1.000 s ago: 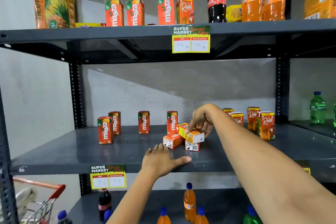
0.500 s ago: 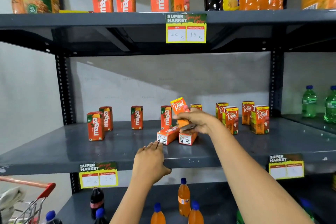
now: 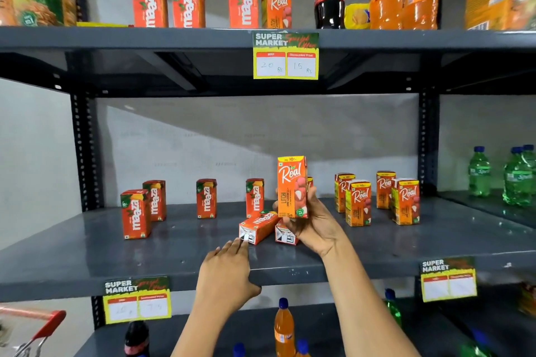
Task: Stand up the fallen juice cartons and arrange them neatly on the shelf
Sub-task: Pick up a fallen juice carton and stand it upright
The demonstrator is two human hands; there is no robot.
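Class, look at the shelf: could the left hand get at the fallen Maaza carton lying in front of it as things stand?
Probably yes. The left hand rests open on the shelf edge, its fingertips right at the fallen Maaza carton, with nothing between them.

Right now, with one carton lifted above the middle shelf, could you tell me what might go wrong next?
1. The right hand holds the Real carton upright directly over two fallen cartons; setting it down there could leave it tilted or toppled.
2. The standing Maaza carton is just behind, so a sweep of the arm might knock it over.
3. The left hand rests at the shelf edge, close to a fallen carton, and might nudge it.
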